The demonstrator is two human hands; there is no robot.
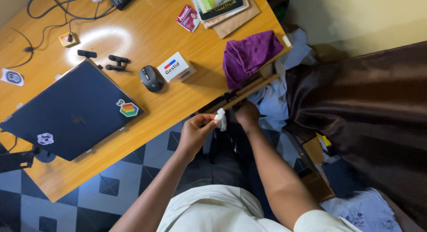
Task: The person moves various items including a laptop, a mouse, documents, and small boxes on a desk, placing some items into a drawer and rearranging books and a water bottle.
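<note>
fingers of the left hand (194, 133) pinched a white wad (221, 119) below the desk (147, 31) edge, clear of the laptop (71, 109); right hand (247, 115) reached under, its grip hidden.

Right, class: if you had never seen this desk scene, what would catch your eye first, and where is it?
The person's left hand pinches a small crumpled white tissue just off the near edge of the wooden desk, with the right hand close beside it. A closed dark blue laptop with stickers fills the desk's left side. A purple towel is draped over the desk's right edge.
</note>
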